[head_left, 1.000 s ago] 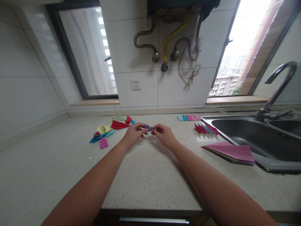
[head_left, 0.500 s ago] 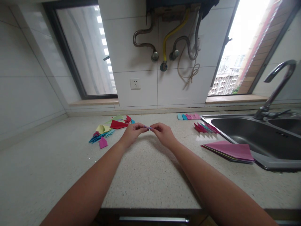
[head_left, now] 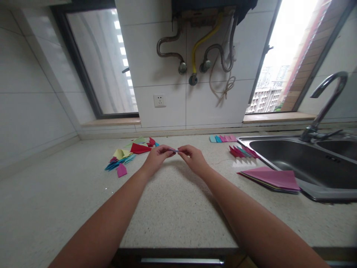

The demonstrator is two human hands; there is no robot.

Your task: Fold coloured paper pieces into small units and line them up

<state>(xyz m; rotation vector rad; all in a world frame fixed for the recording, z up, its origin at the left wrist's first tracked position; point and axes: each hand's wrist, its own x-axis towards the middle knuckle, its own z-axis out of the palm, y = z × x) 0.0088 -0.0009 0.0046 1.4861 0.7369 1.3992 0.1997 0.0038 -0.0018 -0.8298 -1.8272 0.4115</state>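
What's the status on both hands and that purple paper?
Left hand, right hand: both pinching purple paper. Paper nearly edge-on. Red paper close beside left hand.

The piece (head_left: 174,150) between your left hand (head_left: 157,157) and right hand (head_left: 193,158) looks like paper. Under them, your counter (head_left: 178,208) is smooth, speckled, faintly glossy. Left of them you have a matt paper pile (head_left: 122,154); right, a matt paper stack (head_left: 275,178), satin metal sink (head_left: 329,192) and shiny metal tap (head_left: 327,103). Ahead, your tiles (head_left: 213,111) look glossy.

A yellow pipe (head_left: 194,56) hangs upper centre, a socket (head_left: 160,101) left below; window (head_left: 97,63) upper left; tap (head_left: 329,106), sink (head_left: 292,156) right.
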